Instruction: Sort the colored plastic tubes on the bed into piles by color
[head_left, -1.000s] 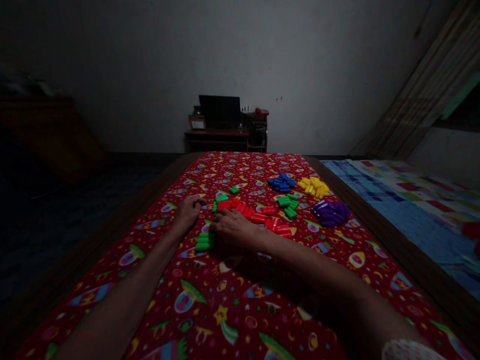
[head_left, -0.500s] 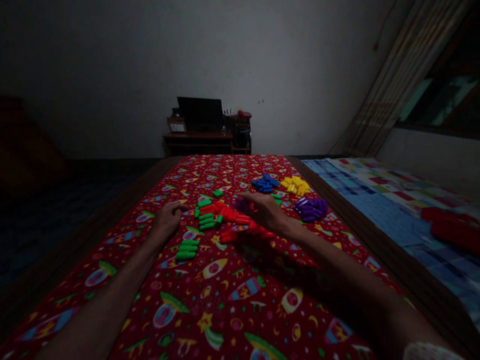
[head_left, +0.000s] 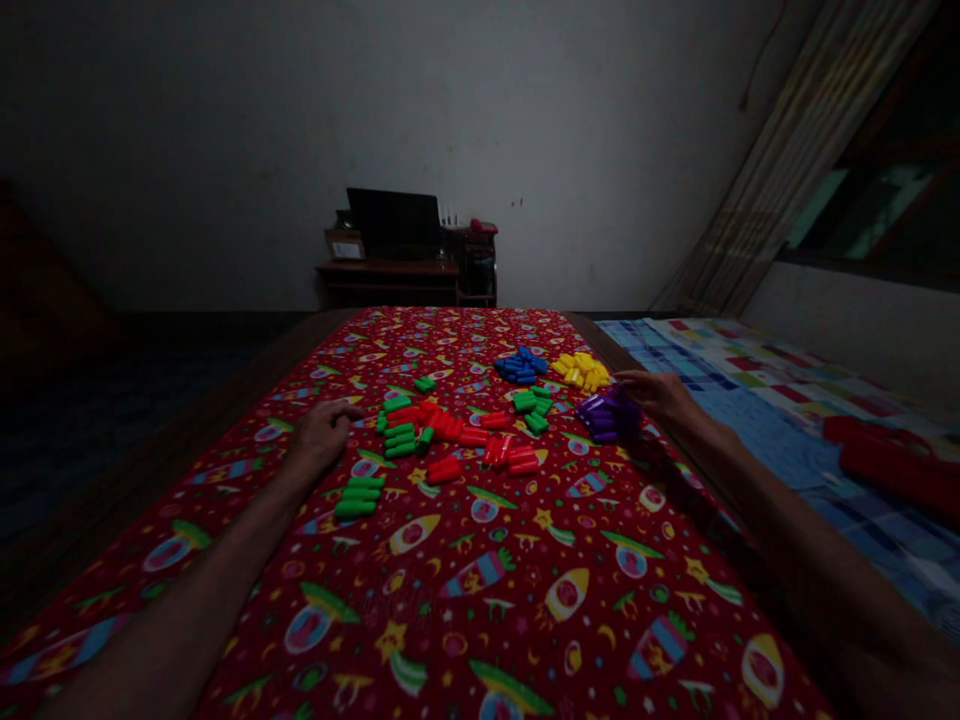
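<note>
My left hand (head_left: 322, 435) rests on the red patterned cloth (head_left: 480, 580), fingers loosely bent and apart, holding nothing I can see. It lies left of the green plastic pieces (head_left: 400, 440) and behind a small green group (head_left: 359, 496). At the right, my right hand (head_left: 664, 396) is over the edge of a purple pile of short plastic pieces (head_left: 598, 418), fingers stretched out to the left. Blur hides part of the purple pieces under the fingers. Red pieces (head_left: 474, 437) lie scattered across the middle, with more green pieces (head_left: 534, 408) on their right.
Blue pieces (head_left: 520, 366) and yellow pieces (head_left: 581, 371) form two piles farther back. A dark desk with a monitor (head_left: 395, 224) stands against the wall. Checked bedding (head_left: 720, 400) with a red item (head_left: 892, 465) spreads along the right, beyond the brown edge.
My right hand has moved right, from above the red pieces to the purple pile, uncovering red and green pieces. A blurred purple patch was by its fingers earlier. My left hand stays about in place.
</note>
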